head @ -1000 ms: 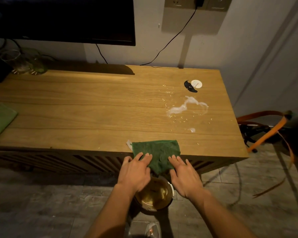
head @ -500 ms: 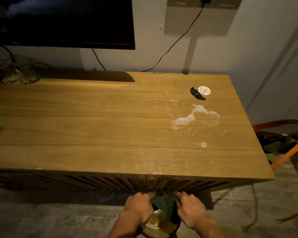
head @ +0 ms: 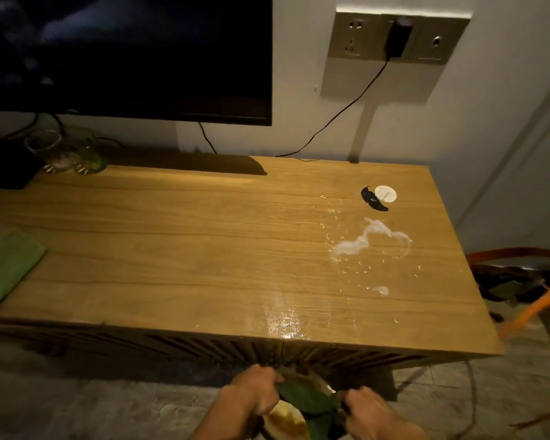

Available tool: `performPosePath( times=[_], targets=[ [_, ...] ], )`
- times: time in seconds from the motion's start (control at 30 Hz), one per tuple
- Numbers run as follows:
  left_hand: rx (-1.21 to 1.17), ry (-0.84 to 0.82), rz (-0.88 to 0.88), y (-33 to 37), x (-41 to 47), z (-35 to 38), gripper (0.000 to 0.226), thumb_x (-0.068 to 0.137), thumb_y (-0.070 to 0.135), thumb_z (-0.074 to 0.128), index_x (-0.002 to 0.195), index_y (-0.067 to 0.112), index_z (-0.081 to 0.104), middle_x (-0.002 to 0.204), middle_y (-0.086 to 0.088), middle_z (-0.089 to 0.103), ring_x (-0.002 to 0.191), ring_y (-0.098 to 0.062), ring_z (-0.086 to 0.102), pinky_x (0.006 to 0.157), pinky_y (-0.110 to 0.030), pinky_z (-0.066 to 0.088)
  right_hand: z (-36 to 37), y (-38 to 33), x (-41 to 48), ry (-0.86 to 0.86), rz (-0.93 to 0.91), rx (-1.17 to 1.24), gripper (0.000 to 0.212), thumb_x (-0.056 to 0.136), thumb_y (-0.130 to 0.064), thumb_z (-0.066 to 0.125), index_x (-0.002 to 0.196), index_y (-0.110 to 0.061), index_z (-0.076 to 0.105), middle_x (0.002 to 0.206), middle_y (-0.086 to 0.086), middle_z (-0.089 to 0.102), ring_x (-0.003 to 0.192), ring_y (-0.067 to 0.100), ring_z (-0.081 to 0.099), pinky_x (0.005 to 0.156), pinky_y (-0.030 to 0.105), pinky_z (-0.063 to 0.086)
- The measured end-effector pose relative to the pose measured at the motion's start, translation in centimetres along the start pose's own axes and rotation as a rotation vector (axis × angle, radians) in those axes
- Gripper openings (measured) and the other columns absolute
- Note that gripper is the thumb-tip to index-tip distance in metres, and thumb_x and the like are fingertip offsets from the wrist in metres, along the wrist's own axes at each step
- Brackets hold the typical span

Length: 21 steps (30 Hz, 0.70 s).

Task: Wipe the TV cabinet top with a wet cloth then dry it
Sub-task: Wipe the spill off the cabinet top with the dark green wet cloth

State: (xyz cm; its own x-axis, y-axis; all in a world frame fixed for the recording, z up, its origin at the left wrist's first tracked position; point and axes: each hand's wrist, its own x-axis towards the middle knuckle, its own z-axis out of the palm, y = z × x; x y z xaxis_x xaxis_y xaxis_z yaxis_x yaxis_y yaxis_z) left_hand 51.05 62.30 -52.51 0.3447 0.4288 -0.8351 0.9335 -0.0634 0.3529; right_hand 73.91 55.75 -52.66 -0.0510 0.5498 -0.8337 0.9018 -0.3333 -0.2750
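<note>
Dark green cloth (head: 305, 400) hangs over a round bowl of brown water (head: 286, 423), below the front edge of the wooden cabinet worktop (head: 204, 249). Left hand (head: 254, 392) and right hand (head: 367, 408) each grip one end, probably to squeeze drips into the bowl.

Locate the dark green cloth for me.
Head view, bottom centre: dark green cloth gripped by left hand and right hand over the bowl, below the cabinet front.

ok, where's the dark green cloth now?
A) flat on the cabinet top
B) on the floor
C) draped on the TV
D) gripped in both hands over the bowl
D: left hand and right hand both grip the cloth above the bowl, in front of the cabinet, off its top.
</note>
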Motion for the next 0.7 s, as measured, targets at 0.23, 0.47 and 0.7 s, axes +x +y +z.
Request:
performPosePath(
  times=[0.23, 0.47, 0.7],
  targets=[
    [0.032, -0.181, 0.083, 1.9, -6.4, -10.2, 0.042, 0.088, 0.009, 0.045, 0.121, 0.019, 0.070, 0.122, -0.001, 0.069, 0.105, -0.017, 0.062, 0.090, -0.024, 0.044, -9.1, -4.5, -6.3, -0.062, -0.066, 0.008, 0.031, 0.086, -0.030, 0.050, 0.108, -0.024, 0.071, 0.116, -0.001, 0.070, 0.109, 0.017, 0.060, 0.095, 0.025, 0.044],
    [-0.281, -0.070, 0.217, 5.0, -11.0, -21.5, 0.034, 0.093, -0.008, 0.042, 0.115, -0.004, 0.068, 0.092, -0.014, 0.064, 0.075, -0.016, 0.060, 0.068, -0.024, 0.049, -19.6, -7.2, -10.3, 0.002, -0.056, 0.223, 0.018, 0.092, -0.021, 0.057, 0.101, -0.018, 0.072, 0.096, 0.004, 0.070, 0.084, 0.014, 0.062, 0.075, 0.028, 0.048],
    [-0.285, 0.165, 0.311, 8.7, -10.5, -30.2, 0.032, 0.096, -0.001, 0.045, 0.115, 0.009, 0.068, 0.114, -0.017, 0.066, 0.107, -0.027, 0.062, 0.099, -0.041, 0.050, -29.6, -7.7, -9.1, 0.126, -0.103, 0.387, 0.018, 0.096, -0.014, 0.053, 0.102, -0.012, 0.070, 0.095, 0.009, 0.068, 0.086, 0.017, 0.063, 0.075, 0.026, 0.054]
  ],
)
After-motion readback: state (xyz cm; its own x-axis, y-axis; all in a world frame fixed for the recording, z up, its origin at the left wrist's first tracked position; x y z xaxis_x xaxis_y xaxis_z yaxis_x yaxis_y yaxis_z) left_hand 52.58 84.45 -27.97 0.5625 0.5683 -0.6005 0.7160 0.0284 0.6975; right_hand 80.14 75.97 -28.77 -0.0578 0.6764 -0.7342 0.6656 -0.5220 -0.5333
